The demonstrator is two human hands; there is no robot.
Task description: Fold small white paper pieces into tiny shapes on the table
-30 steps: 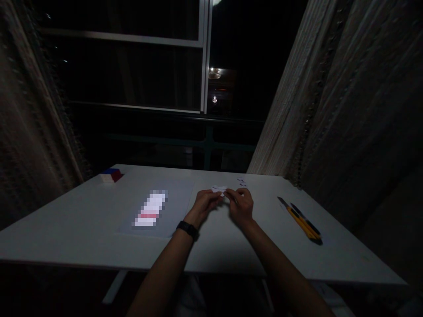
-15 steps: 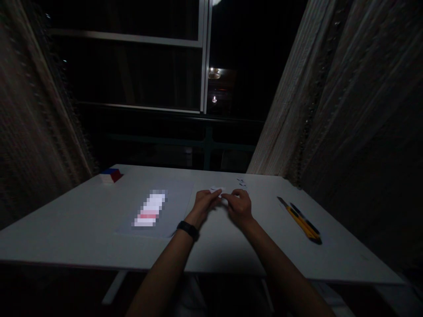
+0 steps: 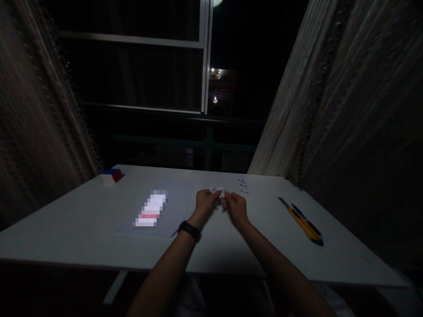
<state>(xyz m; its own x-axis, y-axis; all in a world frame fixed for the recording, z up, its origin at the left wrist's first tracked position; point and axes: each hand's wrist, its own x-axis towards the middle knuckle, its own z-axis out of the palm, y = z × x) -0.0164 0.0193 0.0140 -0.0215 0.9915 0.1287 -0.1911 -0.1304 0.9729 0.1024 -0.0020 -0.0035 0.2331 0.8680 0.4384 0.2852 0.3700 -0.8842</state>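
Observation:
Above the middle of the white table (image 3: 109, 244), my left hand (image 3: 205, 201) pinches a small white piece of paper (image 3: 215, 189) with dark marks on it. My right hand (image 3: 236, 206) meets it from the other side, thumb and fingertips closed at the paper's right edge. The fingers cover the lower part of the piece. Just beyond my right hand lie several small paper scraps (image 3: 243, 186) with dark marks, set in a short column. A dark band circles my left wrist.
To the right lie a yellow utility knife (image 3: 304, 225), its blade out, and a dark pen (image 3: 312, 223). A pale sheet (image 3: 180, 202) with a pixelated area is on the left. A blue, red and white block (image 3: 112, 175) stands at the back left. Curtains (image 3: 280, 110) hang behind.
My right hand has drawn slightly down, its fingers now pinched at the paper's edge. A lower scrap beside it now shows. The view has shifted slightly.

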